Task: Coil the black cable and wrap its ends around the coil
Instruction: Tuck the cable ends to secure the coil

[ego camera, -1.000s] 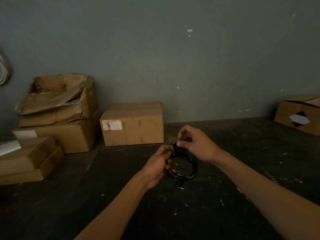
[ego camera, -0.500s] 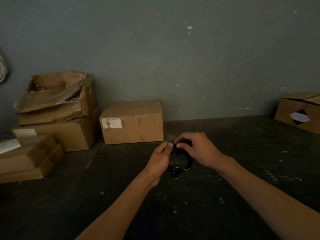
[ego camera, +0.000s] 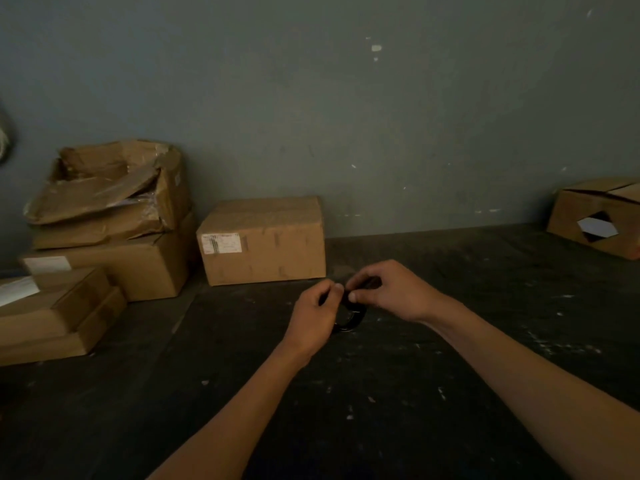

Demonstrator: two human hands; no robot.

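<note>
I see my left hand (ego camera: 313,315) and right hand (ego camera: 391,292) pinching the top of a small glossy black cable (ego camera: 351,318) coil, fingertips meeting, held over the dark, scuffed, paint-flecked table (ego camera: 450,375); a matte cardboard box (ego camera: 265,240) sits behind.

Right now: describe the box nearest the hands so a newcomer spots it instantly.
Follow the grey-green wall down to the dark floor. Just beyond the left hand sits a closed cardboard box, standing alone. Unlike the crushed stack beside it, it is intact, with a white label on its front.
</note>
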